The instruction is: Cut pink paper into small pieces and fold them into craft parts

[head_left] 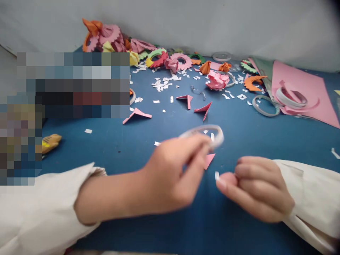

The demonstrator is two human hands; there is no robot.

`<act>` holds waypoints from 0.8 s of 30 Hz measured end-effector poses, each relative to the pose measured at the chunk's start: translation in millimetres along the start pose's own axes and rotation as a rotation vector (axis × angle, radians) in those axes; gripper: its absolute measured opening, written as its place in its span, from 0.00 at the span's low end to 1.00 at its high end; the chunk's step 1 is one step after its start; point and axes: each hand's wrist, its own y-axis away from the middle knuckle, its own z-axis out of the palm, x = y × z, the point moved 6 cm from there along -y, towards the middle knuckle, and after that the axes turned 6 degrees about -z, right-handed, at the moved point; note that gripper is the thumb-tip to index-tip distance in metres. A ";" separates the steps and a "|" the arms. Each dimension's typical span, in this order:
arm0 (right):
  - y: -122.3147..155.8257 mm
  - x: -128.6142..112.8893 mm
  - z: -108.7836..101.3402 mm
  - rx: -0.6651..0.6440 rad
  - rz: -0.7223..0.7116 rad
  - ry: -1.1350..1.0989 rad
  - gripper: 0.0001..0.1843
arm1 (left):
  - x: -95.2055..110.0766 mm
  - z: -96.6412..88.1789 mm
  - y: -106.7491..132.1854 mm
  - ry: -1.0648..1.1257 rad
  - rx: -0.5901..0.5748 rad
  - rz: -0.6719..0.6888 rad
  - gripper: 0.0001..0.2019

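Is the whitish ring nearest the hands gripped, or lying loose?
In a grip: the left hand pinches the whitish ring at its near edge.

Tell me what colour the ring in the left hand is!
The ring looks whitish but blurred; see the head view.

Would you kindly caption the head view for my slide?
Left hand holding a tape roll, right hand touching a white scrap, over a blue table.

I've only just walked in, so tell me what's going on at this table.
Someone's left grip holds what looks like a roll of tape, slightly blurred. The right grip seems to pinch a small white piece. Beyond the hands, folded pink papers lie on the blue table, with white scraps about, and cut paper rings sit at the back.
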 end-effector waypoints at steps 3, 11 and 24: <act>1.9 -5.5 2.2 0.028 -0.053 -0.002 0.12 | -16.0 -19.7 -15.1 -0.129 0.233 -0.093 0.09; 11.4 45.6 32.8 -0.093 0.352 -0.176 0.27 | -41.2 16.0 -21.4 -0.737 0.014 0.275 0.12; 14.1 46.6 45.6 -0.249 0.364 -0.182 0.25 | -57.9 18.8 -19.4 -0.565 -0.190 0.001 0.13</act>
